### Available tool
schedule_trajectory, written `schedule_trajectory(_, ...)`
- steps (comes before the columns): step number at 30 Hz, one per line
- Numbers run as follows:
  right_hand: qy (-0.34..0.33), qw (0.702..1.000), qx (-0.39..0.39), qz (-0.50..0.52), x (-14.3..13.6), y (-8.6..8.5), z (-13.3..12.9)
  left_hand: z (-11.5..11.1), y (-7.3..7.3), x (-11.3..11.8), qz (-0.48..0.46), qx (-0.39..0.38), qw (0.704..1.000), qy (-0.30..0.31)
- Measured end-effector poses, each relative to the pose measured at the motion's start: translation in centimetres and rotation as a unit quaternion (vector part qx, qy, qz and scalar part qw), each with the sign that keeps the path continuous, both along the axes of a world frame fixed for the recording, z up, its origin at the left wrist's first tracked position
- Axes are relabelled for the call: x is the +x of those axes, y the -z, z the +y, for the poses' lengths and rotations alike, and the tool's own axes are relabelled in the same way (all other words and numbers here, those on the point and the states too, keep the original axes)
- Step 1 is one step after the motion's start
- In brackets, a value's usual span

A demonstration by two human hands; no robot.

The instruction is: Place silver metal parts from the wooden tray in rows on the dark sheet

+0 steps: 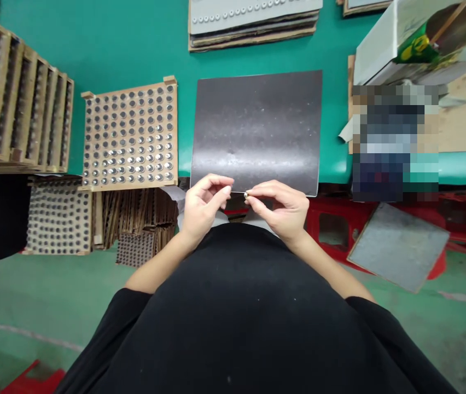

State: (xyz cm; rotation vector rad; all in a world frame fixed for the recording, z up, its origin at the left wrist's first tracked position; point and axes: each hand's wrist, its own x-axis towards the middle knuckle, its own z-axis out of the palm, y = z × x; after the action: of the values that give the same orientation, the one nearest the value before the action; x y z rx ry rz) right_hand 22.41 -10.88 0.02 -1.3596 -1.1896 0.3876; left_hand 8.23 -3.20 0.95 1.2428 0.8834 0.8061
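Between the thumb and index finger of my right hand (284, 205) is a small shiny metal part (246, 195), too small to make out fully. It is pinched just over the near edge of a dark flat sheet (257, 120). My left hand (204, 205) hovers to its left with curled fingers, the thumb and index tips slightly apart. Nothing shows between them. Left of the sheet lies a wooden-framed tray (132, 86) holding rows of small round dark pieces. In its nearer rows, bright metal pins stand on many of them.
Similar trays (23, 109) are stacked at the far left, and more stand below the table edge (58, 219). A stack of boards (253, 33) lies at the back. On the right are a white box (374, 52), a blurred patch, and a grey board (399, 246) on a red stool.
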Motion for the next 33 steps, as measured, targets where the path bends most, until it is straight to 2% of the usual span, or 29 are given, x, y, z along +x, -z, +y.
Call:
schedule_trajectory(3,-0.016,1.000,0.002,0.000,-0.2,0.0,0.1,-0.3,-0.5,0.1,-0.024,-0.086,0.993,0.071)
schedule_trajectory(8,-0.027,1.000,0.013,0.004,-0.2,-0.1,0.2,-0.6,-1.0,0.7,-0.056,-0.133,0.986,0.079)
schedule_trajectory(13,-0.042,0.999,-0.014,0.028,-0.1,-0.1,0.0,-0.8,-1.0,0.8,-0.046,-0.130,0.988,0.070)
schedule_trajectory(16,-0.045,0.993,-0.039,0.104,-0.4,0.3,-0.4,-0.9,-0.7,0.8,-0.039,-0.106,0.992,0.051)
schedule_trajectory(20,-0.058,0.971,-0.116,0.199,-0.5,0.5,-0.7,-1.0,-0.4,0.5,-0.022,-0.059,0.998,0.012)
schedule_trajectory(23,-0.115,0.969,-0.155,0.154,-0.1,-0.2,-0.6,-1.0,-0.3,0.4,-0.014,-0.026,1.000,0.000)
schedule_trajectory(25,-0.118,0.974,-0.143,0.128,0.1,-0.8,-0.5,-1.0,-0.3,0.4,-0.014,-0.014,1.000,0.009)
schedule_trajectory(28,-0.069,0.986,-0.113,0.105,0.3,-1.2,-0.2,-1.1,-0.5,0.4,-0.025,-0.026,0.999,0.039)
schedule_trajectory(33,0.004,0.995,-0.102,0.007,0.2,-0.1,-0.4,-1.2,-0.6,0.4,-0.041,-0.071,0.994,0.074)
